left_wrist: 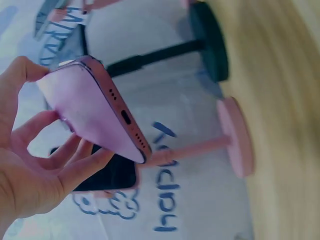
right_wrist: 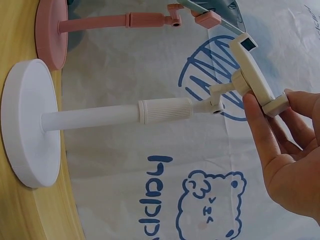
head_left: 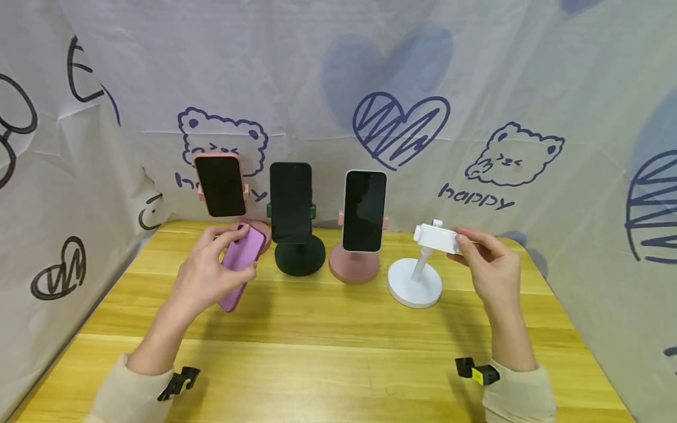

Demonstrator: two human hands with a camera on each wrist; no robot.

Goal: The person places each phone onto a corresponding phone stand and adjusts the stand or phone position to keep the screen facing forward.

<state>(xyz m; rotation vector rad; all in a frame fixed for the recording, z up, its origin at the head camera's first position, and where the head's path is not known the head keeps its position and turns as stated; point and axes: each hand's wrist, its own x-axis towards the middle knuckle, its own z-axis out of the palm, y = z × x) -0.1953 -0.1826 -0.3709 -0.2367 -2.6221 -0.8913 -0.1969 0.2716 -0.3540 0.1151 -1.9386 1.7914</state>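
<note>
A phone in a purple case point(head_left: 244, 249) is held tilted above the table by my left hand point(head_left: 203, 270), thumb on one side and fingers on the other. The left wrist view shows the phone's bottom edge point(left_wrist: 125, 116) with its charging port. At the right, a white phone stand point(head_left: 415, 283) stands on the table with no phone on it. My right hand point(head_left: 489, 258) pinches one end of its clamp head point(head_left: 438, 239). In the right wrist view, thumb and fingers grip the end piece of the clamp point(right_wrist: 276, 105).
Left of the white stand, three stands hold upright phones: a pink stand with a white-edged phone point(head_left: 364, 211), a dark green stand with a dark phone point(head_left: 291, 202), and a pink stand with a pink-edged phone point(head_left: 222, 185). A printed cloth point(head_left: 307, 76) hangs behind the wooden table point(head_left: 328, 364).
</note>
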